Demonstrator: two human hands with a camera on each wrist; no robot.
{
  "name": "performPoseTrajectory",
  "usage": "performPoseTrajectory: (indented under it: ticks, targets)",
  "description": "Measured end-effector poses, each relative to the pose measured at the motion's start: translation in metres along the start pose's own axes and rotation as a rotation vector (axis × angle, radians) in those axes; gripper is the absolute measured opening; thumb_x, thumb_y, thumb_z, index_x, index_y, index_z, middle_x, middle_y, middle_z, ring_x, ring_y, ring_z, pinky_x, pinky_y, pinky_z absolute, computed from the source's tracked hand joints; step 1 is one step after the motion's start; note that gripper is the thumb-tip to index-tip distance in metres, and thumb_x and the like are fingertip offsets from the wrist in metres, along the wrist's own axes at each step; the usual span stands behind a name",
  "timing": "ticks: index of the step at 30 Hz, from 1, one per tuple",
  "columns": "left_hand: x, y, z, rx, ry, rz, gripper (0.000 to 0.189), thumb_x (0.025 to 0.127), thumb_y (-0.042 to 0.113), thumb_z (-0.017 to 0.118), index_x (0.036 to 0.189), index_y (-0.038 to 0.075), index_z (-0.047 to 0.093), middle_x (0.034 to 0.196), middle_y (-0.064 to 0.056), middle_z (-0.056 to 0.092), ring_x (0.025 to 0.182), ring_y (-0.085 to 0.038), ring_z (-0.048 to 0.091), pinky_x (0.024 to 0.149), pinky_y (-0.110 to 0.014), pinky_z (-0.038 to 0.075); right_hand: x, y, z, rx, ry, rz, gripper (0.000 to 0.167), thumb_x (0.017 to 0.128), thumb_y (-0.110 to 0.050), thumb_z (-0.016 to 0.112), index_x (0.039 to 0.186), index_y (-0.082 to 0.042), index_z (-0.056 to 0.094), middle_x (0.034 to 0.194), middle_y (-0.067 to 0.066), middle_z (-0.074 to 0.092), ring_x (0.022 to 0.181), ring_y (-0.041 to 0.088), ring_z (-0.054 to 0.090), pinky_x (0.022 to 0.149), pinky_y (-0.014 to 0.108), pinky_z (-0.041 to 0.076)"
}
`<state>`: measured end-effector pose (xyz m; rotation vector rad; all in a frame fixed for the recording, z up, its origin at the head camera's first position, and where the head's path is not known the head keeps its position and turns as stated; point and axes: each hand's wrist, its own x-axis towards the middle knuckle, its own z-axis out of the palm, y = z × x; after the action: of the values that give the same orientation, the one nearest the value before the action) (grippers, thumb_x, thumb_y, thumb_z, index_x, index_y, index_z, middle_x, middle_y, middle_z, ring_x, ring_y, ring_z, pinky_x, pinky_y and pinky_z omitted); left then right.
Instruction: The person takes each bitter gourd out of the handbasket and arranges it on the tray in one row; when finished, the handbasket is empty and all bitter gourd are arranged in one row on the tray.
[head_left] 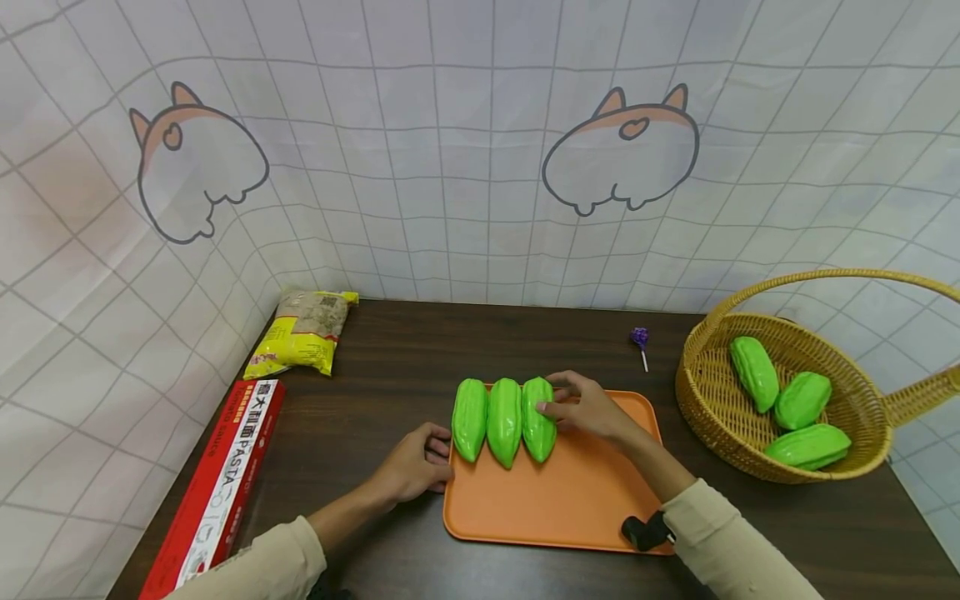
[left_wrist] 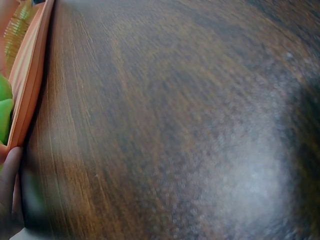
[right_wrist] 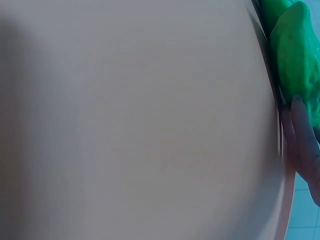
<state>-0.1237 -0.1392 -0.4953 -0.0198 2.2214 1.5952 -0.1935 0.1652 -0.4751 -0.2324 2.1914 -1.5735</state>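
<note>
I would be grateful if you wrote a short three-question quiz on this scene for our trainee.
1. How many green gourds lie side by side on the orange tray?
2. Which hand touches the tray's rightmost gourd?
3. True or false: the purple lollipop lies on the dark table, left of the wicker basket.

Key: 1. Three. 2. The right hand. 3. True.

From here, the long green plastic-looking pods [head_left: 504, 421] look glossy; the rectangular orange tray [head_left: 543, 504] seems smooth, matt plastic.
</note>
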Motion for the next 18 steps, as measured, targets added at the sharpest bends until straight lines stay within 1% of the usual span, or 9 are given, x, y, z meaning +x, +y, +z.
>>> performPoseTrajectory:
  ticks: [3, 13, 18]
  targets:
    - [0.0002, -0.0006, 0.0, -0.005, -0.001, -0.001, 0.057, 0.074, -0.005, 0.071, 0.128, -0.004, 0.052, 0.109, -0.016, 0.055, 0.088, -0.021, 0.06, 0.065, -0.034, 0.063, 0.0003, 0.0009, -0.0004, 0.007, -0.003, -0.002, 0.065, 0.095, -0.023, 0.069, 0.147, 0.0, 0.039, 0.126, 0.027, 0.055, 0.097, 0.022, 0.068, 0.086, 0.041, 0.062]
    - [-0.0015, 0.0009, -0.0003, -0.007, 0.002, -0.005, 0.058, 0.074, -0.005, 0.071, 0.129, -0.003, 0.053, 0.109, -0.015, 0.056, 0.089, -0.021, 0.06, 0.065, -0.034, 0.063, -0.0007, 0.0, 0.0005, 0.003, 0.032, 0.017, 0.063, 0.093, -0.027, 0.071, 0.145, -0.003, 0.044, 0.128, 0.025, 0.055, 0.099, 0.023, 0.068, 0.085, 0.039, 0.062]
    - [-0.0017, 0.001, -0.0002, -0.007, 0.002, -0.01, 0.058, 0.074, -0.005, 0.071, 0.129, -0.002, 0.053, 0.11, -0.015, 0.055, 0.089, -0.021, 0.061, 0.064, -0.034, 0.063, -0.0015, -0.0009, -0.0002, 0.005, 0.038, 0.005, 0.064, 0.093, -0.028, 0.071, 0.144, -0.002, 0.044, 0.129, 0.027, 0.054, 0.099, 0.023, 0.068, 0.085, 0.04, 0.062]
